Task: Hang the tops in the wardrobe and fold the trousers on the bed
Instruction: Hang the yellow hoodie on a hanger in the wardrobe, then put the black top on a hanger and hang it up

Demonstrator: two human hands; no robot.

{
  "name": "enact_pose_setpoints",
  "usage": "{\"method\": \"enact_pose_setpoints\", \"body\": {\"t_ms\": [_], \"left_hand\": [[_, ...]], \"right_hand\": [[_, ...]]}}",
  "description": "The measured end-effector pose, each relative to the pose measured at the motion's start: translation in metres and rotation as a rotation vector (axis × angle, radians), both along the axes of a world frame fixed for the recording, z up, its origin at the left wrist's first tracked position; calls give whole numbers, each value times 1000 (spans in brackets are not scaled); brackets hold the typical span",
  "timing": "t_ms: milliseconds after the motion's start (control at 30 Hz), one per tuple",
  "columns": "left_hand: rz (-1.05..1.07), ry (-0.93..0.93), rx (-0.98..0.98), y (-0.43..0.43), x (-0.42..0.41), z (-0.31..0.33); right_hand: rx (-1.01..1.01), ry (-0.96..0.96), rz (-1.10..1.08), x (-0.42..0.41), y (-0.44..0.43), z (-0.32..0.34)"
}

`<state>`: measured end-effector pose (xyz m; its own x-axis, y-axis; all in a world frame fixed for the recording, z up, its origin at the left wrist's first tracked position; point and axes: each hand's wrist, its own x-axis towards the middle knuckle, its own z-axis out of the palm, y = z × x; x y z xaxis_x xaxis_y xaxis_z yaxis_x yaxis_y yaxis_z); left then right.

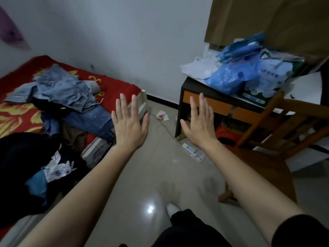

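- Red bed [114, 86] against the wall, jeans [71, 93] heaped mid-bed, black tops [23, 157] at its near edge.
- Blue bags [229, 79] crowd the worktop [199, 90].
- Left hand [130, 122] and right hand [199, 125] spread flat, gripping nothing.

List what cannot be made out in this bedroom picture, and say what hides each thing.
Head view only:
Denim pile on the bed: garments overlap, so the number of trousers is hidden.
Black printed top: crumpled, cut off by the left edge.
Brown panel: cut off by the top edge; what furniture it is, unclear.
Lettering on the printed pack: too small, blurred.
Purple shape: blurred, cut by the left edge.
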<state>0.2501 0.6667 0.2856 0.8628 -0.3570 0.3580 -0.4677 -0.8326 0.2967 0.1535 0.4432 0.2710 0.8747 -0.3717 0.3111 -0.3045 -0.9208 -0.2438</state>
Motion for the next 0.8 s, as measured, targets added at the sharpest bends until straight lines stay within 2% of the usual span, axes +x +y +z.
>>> {"method": "enact_pose_setpoints", "body": {"t_ms": [267, 500, 800], "left_hand": [[160, 48, 41, 129, -4, -32], [460, 92, 84, 259, 65, -47], [904, 312, 158, 405, 130, -87]], "right_hand": [[23, 61, 193, 38, 119, -26], [56, 117, 455, 172, 235, -45], [32, 209, 865, 346, 380, -69]]}}
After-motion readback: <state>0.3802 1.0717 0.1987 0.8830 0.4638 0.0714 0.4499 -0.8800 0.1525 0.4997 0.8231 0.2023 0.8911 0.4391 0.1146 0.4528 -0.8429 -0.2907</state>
